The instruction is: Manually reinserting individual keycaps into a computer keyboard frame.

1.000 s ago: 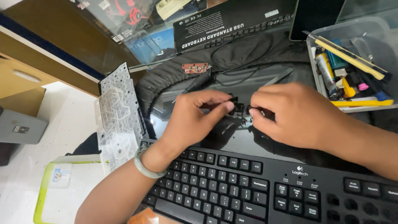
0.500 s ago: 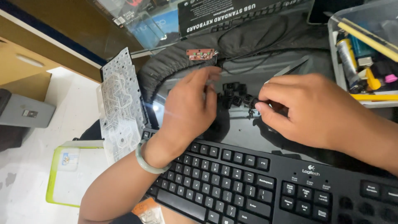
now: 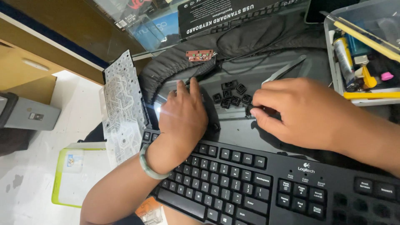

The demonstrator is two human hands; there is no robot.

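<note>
Head view showed the left hand (image 3: 183, 114) lying flat and open beyond the keyboard (image 3: 258, 183); the right hand (image 3: 300, 112) pinched a black keycap (image 3: 251, 111) just right of loose keycaps (image 3: 231, 95).

The right hand (image 3: 306, 112) covers whatever its fingers (image 3: 260, 113) pinch, perhaps one loose black keycap (image 3: 228, 95). The black keyboard (image 3: 266, 183) runs off the bottom and right edges (its far keys are blurred), and the clear tool tray (image 3: 333, 62) is cut off at right.
</note>
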